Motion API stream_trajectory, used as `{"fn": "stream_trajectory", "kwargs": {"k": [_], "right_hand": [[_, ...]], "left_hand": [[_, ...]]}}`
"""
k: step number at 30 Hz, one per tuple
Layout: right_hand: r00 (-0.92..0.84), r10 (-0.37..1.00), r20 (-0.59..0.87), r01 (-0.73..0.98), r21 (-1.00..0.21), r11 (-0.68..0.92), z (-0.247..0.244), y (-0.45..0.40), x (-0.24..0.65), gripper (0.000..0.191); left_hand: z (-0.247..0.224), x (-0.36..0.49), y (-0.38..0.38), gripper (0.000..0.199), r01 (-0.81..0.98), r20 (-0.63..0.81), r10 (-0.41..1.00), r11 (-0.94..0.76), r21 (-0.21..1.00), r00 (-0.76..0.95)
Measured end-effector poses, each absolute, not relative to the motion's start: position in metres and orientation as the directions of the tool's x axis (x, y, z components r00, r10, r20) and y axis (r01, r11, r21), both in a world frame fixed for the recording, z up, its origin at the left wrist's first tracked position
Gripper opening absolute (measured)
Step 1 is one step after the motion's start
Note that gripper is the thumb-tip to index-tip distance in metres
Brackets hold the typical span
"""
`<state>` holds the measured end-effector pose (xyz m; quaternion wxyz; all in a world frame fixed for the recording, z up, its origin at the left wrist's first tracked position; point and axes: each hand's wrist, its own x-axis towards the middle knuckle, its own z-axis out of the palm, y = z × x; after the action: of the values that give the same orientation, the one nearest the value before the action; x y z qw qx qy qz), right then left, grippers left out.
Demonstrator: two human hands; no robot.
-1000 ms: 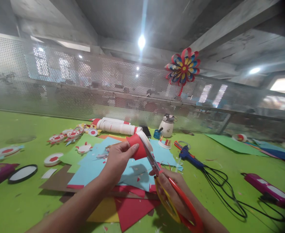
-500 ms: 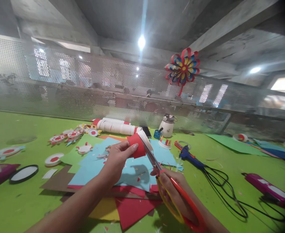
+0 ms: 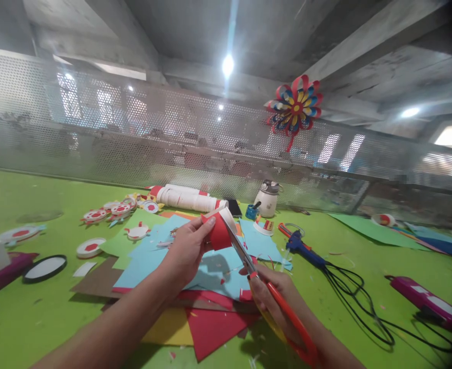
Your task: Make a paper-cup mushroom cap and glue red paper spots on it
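Note:
My left hand (image 3: pixel 187 248) grips a red paper-covered cup piece (image 3: pixel 220 233) with a white rim, thumb on its outside. My right hand (image 3: pixel 270 292) is closed round the red and yellow handles of a pair of scissors (image 3: pixel 242 252). The scissor blades point up and left and lie against the right edge of the cup piece, near its white rim. Below both hands are light blue sheets (image 3: pixel 149 266) with small paper scraps, over red paper (image 3: pixel 218 328) and yellow paper (image 3: pixel 172 328).
Red-and-white discs (image 3: pixel 91 248) and a black ring (image 3: pixel 44 268) lie left. Stacked white cups (image 3: pixel 187 199), a bottle (image 3: pixel 267 199) and a blue jar (image 3: pixel 252 211) stand behind. A blue glue gun (image 3: pixel 305 250) with a black cable and a purple power strip (image 3: pixel 426 300) are right.
The scissor handles have drawn closer together. My left hand has shifted its hold on the red piece slightly. The whole view has moved a little, with the table things appearing farther right.

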<state>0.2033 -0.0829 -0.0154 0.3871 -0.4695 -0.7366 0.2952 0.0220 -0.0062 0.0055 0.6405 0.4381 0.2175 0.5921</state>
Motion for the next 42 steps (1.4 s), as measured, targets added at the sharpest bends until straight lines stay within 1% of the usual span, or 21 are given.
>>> {"fn": "stream_trajectory", "kwargs": {"k": [7,13,18,22,29,42], "right_hand": [[-0.232,0.924,0.304,0.414,-0.829,0.377,-0.019,-0.083,0.201,0.042],[-0.234,0.923,0.305,0.423,-0.823,0.379,-0.025,-0.081,0.202,0.043],[-0.234,0.932,0.276,0.395,-0.85,0.35,-0.028,-0.079,0.205,0.043],[-0.251,0.93,0.269,0.418,-0.836,0.355,-0.028,-0.08,0.206,0.04],[-0.215,0.952,0.219,0.351,-0.892,0.284,-0.037,-0.08,0.207,0.039],[-0.186,0.962,0.202,0.396,-0.88,0.261,-0.027,-0.086,0.201,0.045]], "left_hand": [[0.006,0.024,-0.01,0.029,-0.555,0.239,0.954,-0.101,0.826,0.183],[0.007,0.027,-0.011,0.029,-0.563,0.224,0.964,-0.106,0.819,0.145],[0.004,0.028,-0.011,0.033,-0.548,0.252,0.95,-0.114,0.828,0.183],[0.003,0.028,-0.012,0.034,-0.549,0.257,0.948,-0.115,0.828,0.189],[0.003,0.029,-0.012,0.034,-0.543,0.253,0.95,-0.118,0.832,0.182],[-0.001,0.03,-0.01,0.036,-0.538,0.239,0.955,-0.11,0.836,0.176]]}}
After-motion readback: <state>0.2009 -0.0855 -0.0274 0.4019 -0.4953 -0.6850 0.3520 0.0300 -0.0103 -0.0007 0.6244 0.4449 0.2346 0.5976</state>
